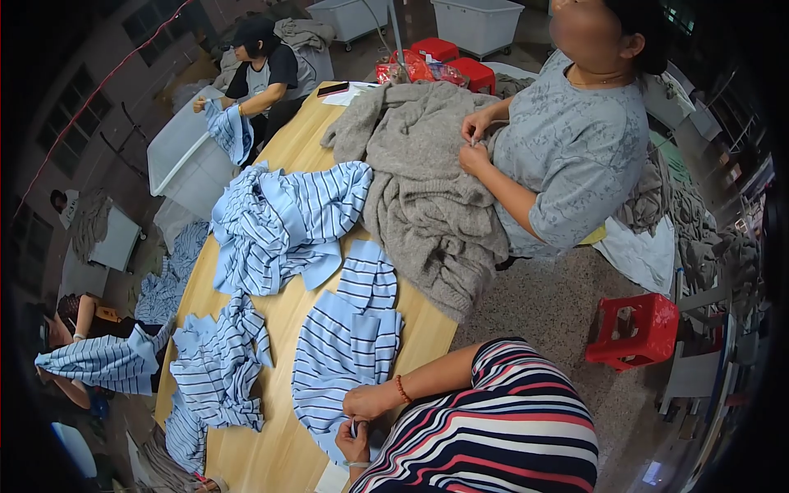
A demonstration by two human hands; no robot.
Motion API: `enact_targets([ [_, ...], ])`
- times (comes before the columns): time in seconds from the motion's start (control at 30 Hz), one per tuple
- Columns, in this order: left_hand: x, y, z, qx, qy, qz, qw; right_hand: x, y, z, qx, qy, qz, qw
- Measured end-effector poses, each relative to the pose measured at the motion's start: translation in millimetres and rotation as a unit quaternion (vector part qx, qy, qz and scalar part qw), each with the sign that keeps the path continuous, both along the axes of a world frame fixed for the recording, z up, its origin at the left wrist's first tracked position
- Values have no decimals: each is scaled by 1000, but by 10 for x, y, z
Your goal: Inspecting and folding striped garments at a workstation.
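Observation:
A light-blue knit garment with dark stripes [341, 345] lies spread on the wooden table in front of me. At its lower end my right hand [370, 402], with a beaded bracelet, is closed on the cloth. Just below it, my left hand [353, 444] pinches the garment's edge, with a pale band at the wrist. A small dark bit shows between the two hands, too small to name. My fingertips are partly hidden. Further left lies a crumpled striped garment [218, 361], and beyond it a larger striped heap [283, 222].
A grey-brown knit heap [436, 181] covers the table's far right. A person in grey [567, 156] stands there, hands together. Another person [267, 74] holds striped cloth by a white bin [185, 156]. At left, someone handles a garment [107, 361]. A red stool [633, 329] stands right.

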State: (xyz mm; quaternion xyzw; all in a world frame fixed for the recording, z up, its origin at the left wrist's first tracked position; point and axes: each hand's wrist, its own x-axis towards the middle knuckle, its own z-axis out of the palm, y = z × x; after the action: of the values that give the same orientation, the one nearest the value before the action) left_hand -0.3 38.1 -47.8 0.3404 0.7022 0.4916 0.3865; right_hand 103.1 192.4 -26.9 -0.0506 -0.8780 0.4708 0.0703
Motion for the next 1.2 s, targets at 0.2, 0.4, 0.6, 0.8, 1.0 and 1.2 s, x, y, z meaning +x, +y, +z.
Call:
enact_targets([
  [0.2,-78,-77,-106,-42,54,-11,998,33,-117,77,41,16,24,999],
  [0.4,-167,-160,-345,-96,-69,-87,989,85,-208,-19,39,54,59,996],
  [0.6,-319,-138,-623,-65,-570,-33,818,66,-105,-112,0,25,61,998],
  [0.8,-255,-377,-1008,-210,-583,118,776,-21,-201,-147,-12,29,105,994],
  [1.0,-197,-551,-1122,-5,-695,127,708,35,-221,5,-29,-45,115,992],
  [1.2,-17,-295,-675,-22,-694,176,698,14,-231,-1,-4,-10,151,988],
])
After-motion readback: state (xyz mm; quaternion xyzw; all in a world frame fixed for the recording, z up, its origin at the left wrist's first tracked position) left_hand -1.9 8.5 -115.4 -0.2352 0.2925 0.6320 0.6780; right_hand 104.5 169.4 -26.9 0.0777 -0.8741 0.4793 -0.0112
